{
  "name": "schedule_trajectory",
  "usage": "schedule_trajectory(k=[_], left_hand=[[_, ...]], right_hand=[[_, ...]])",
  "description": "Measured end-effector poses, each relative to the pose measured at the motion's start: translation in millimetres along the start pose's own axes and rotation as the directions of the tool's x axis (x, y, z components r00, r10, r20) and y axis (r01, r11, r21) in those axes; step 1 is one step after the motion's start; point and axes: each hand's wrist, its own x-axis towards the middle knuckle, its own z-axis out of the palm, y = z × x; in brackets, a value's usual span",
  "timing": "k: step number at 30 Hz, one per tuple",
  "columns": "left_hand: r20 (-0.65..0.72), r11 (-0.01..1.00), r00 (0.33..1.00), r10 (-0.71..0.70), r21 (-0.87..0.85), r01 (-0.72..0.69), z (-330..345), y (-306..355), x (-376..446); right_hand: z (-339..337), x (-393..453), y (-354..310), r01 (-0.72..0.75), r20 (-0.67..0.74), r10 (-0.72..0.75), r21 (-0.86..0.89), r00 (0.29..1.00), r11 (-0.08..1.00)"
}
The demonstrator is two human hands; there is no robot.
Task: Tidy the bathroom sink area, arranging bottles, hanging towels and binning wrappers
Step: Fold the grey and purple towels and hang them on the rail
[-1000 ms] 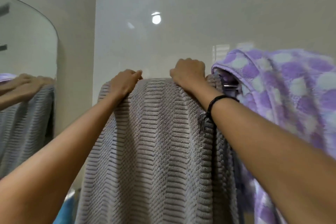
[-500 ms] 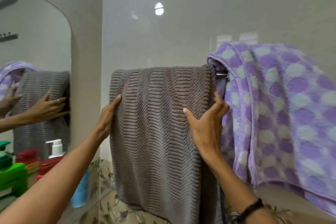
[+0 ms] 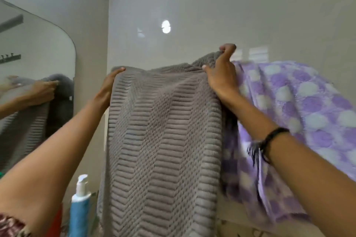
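Both hands at the grey towel [image 3: 163, 140]
Left hand [image 3: 107, 88] and right hand [image 3: 221, 75] grip its top corners (fingers curled round), beside a purple towel [image 3: 300, 106].

**One head-worn view, close to the wall**

The single wide-angle camera looks forward and slightly up at arm's reach, facing the tiled wall [image 3: 192, 5]. A grey towel [image 3: 163, 140] fills the centre; a mirror [image 3: 34, 48] edges the left.
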Motion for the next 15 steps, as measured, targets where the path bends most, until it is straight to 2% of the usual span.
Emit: schedule_trajectory(k=[2, 5, 7, 9, 12, 13, 15], left_hand=[[0.031, 0.982, 0.999, 0.033, 0.185, -0.038, 13.5, 4.7, 18.3], [0.108, 0.875, 0.992, -0.065, 0.483, 0.005, 22.0, -12.8, 30.9], [0.121, 0.718, 0.99, -0.068, 0.695, -0.036, 19.8, -21.6, 38.0], [0.169, 0.547, 0.976, -0.14, 0.835, -0.066, 14.6, -21.1, 44.8], [0.147, 0.47, 0.928, -0.343, 0.882, 0.034, 8.7, -19.3, 53.1], [0.116, 0.473, 0.93, -0.349, 0.878, 0.068, 7.0, -19.2, 57.0], [0.025, 0.499, 0.966, -0.258, 0.86, 0.111, 4.5, -23.6, 69.6]], right_hand=[[-2.0, 30.5, 0.2, -0.091, 0.155, 0.113, -0.142, 0.981, 0.986], [1.4, 41.4, 5.0, -0.108, 0.335, 0.23, -0.343, 0.914, 0.933], [7.2, 41.1, 7.0, -0.071, 0.4, 0.265, -0.439, 0.878, 0.896], [7.4, 41.3, 3.9, -0.027, 0.458, 0.291, -0.501, 0.84, 0.865], [1.4, 39.4, 2.5, -0.055, 0.507, 0.391, -0.556, 0.768, 0.83], [0.9, 38.9, 4.5, -0.053, 0.503, 0.402, -0.573, 0.765, 0.818], [4.6, 38.6, 8.3, 0.014, 0.501, 0.388, -0.626, 0.773, 0.78]])
